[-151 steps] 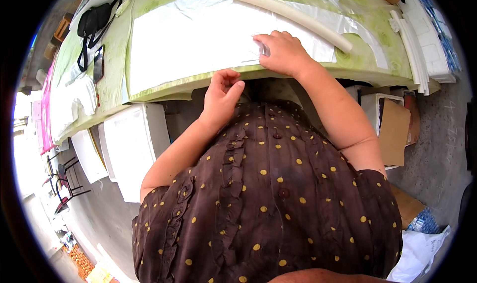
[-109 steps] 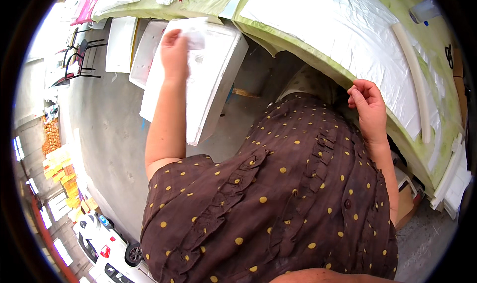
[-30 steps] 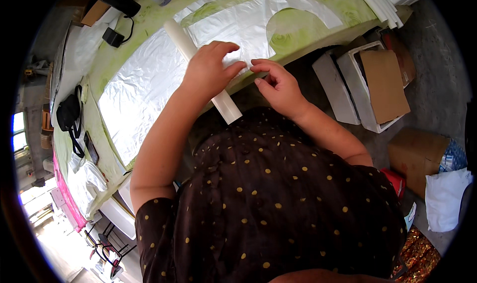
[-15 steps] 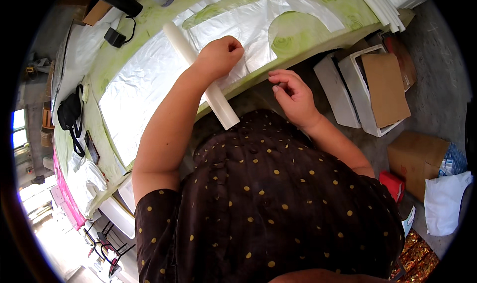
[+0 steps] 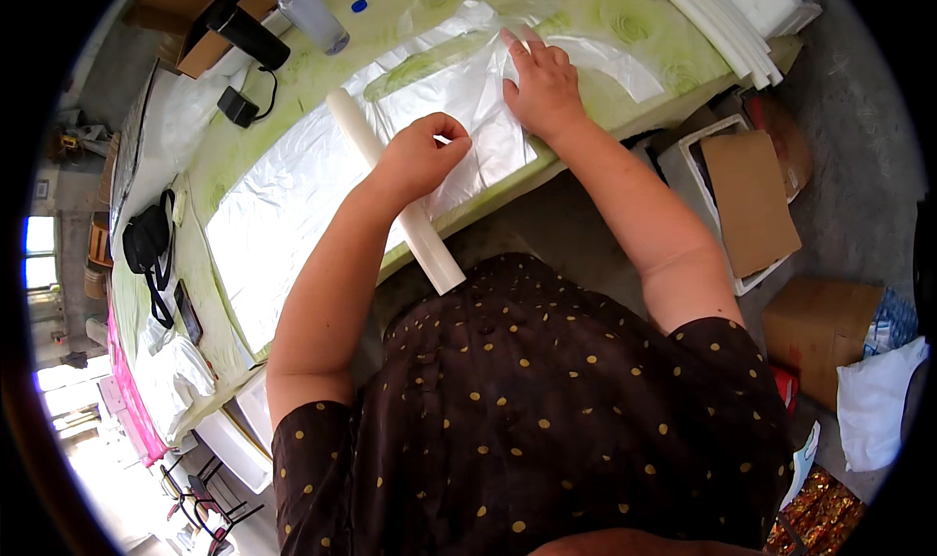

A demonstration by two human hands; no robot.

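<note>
A shiny whitish plastic sheet (image 5: 283, 200) is spread over the green patterned tablecloth, with a cut-away opening toward its far side. Across it lies a long white tube (image 5: 427, 244), its near end jutting past the table edge toward me. My left hand (image 5: 422, 159) is over the sheet beside the tube, its thumb and fingers curled into a pinch; whether film is caught between them is hidden. Farther right, my right hand (image 5: 545, 85) reaches out with fingers extended, its palm down on the sheet's far part.
A clear bottle (image 5: 312, 19), a blue cap (image 5: 359, 6), a black cylinder (image 5: 249, 37) and an adapter (image 5: 237, 107) stand at the far left. A black pouch (image 5: 146, 236) and phone (image 5: 188, 312) lie left. White tubes (image 5: 703, 19) lie far right; cartons (image 5: 747, 205) sit below.
My right hand has moved from the table's front edge up and onto the sheet, its fingers straightening. The left hand stays curled beside the tube. The view has shifted slightly.
</note>
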